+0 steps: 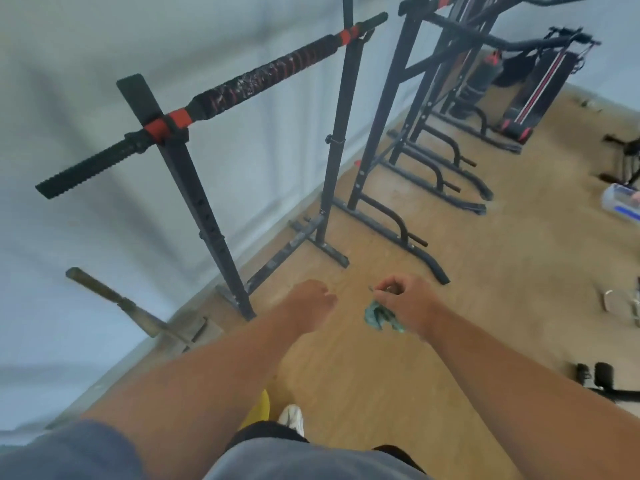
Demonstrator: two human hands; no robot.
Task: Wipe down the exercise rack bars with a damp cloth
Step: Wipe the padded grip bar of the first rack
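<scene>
A black exercise rack (pixel 204 216) stands along the white wall, with two uprights and a black bar (pixel 256 86) wrapped in red and black tape lying across them. My right hand (pixel 405 303) is held out over the wooden floor and grips a small crumpled teal cloth (pixel 375 315), which hangs below its fingers. My left hand (pixel 311 303) is beside it, fingers curled, holding nothing that I can see. Both hands are lower than the bar and to the right of the rack's near upright, touching neither.
More black racks (pixel 398 188) and gym machines (pixel 533 88) line the wall further back. A plastic bottle (pixel 621 202) and small items lie on the floor at right. A wooden-handled tool (pixel 114 299) leans at the left wall. My shoe (pixel 292 419) and something yellow (pixel 258 412) are below.
</scene>
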